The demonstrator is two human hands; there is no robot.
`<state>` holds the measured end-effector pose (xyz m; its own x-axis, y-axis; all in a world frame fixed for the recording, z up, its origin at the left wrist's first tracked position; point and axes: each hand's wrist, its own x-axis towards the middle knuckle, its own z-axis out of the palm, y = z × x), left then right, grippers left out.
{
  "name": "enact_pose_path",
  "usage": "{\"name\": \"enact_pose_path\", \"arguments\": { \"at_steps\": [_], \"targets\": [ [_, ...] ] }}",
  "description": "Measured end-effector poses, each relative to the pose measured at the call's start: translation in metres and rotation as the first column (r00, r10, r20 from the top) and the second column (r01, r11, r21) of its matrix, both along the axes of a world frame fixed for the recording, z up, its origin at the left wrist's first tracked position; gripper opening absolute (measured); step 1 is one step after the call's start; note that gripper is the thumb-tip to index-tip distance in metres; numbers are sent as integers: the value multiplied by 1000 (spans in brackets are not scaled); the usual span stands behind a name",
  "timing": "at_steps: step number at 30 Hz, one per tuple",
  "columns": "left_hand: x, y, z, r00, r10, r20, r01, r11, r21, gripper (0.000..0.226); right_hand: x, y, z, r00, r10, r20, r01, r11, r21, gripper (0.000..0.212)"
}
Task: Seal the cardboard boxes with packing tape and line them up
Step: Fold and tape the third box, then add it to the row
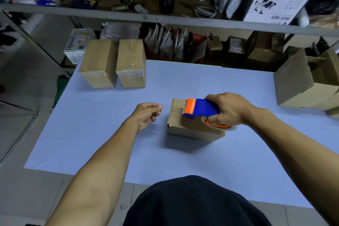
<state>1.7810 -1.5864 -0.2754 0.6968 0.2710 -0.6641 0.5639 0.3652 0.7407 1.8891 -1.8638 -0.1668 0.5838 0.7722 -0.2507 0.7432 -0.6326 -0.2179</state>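
A pale blue sheet-covered worktop (110,143) carries everything. At its far left corner two brown cardboard boxes with clear tape across their seams (113,65) stand side by side, nearly touching, already sealed and lined up by the look of them. At the far right edge sits a larger open cardboard carton (297,86). Near the middle lies a smaller brown cardboard box with closed flaps (192,126), its top seam showing no tape that I can make out. Over it hangs a blue and orange handheld tape dispenser with a clear roll (203,111), its orange toothed end pointing left above the box top. The right hand (231,111) grips the dispenser, fingers wrapped round its body and roll. The left hand (148,113) hovers just left of the box, fingers loosely curled and holding nothing.

The step in hand seems to be sealing this third box. Next, the tape end must stick down at one edge while the left hand steadies the box.
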Motion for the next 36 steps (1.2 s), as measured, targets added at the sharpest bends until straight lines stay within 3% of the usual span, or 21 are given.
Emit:
{"name": "enact_pose_path", "arguments": {
  "at_steps": [9, 17, 20, 24, 26, 28, 29, 31, 32, 33, 35, 36],
  "targets": [
    [-7, -18, -23, 992, 108, -69, -114, 990, -84, 5, -1, 3, -2, 1000, 14, -7, -14, 1000, -4, 43],
    [-3, -61, -28, 951, 309, -4, -308, 948, -81, 10, 1, 4, -5, 1000, -12, 7, 12, 1000, -4, 45],
    [-1, -68, -27, 953, 294, -71, -297, 954, -31, 9, 0, 4, -5, 1000, -16, 23, 16, 1000, -4, 43],
    [0, -76, -24, 927, 286, -242, -320, 941, -111, 12, -2, 2, -6, 999, -24, 29, 24, 1000, 11, 38],
    [1, -75, -22, 919, 309, -244, -297, 951, 83, 13, -3, 3, -5, 999, -21, 24, 20, 1000, 15, 37],
    [0, -69, -19, 953, 280, -115, -216, 896, 389, 24, -3, 3, -5, 1000, -20, 20, 19, 1000, 22, 37],
    [-3, -66, -13, 980, 197, 5, -179, 881, 439, 29, -2, 2, -6, 1000, -23, 18, 22, 999, 26, 37],
    [-13, -58, -3, 970, -131, 206, 16, 878, 478, 48, -1, 2, -7, 1000, -26, 5, 25, 999, 29, 39],
    [-16, -52, 1, 912, -342, 228, 170, 819, 547, 59, 0, 2, -7, 1000, -24, 1, 24, 999, 30, 41],
    [-19, -46, 5, 820, -543, 182, 317, 695, 646, 69, 0, 2, -7, 1000, -23, 0, 23, 999, 32, 42],
    [-16, -37, 8, 592, -803, -74, 498, 291, 817, 94, 1, 1, -6, 1000, -17, 1, 17, 999, 40, 45],
    [-11, -35, 8, 495, -838, -229, 531, 83, 843, 109, 1, 1, -6, 1000, -13, 2, 13, 999, 41, 45]
  ]
}}
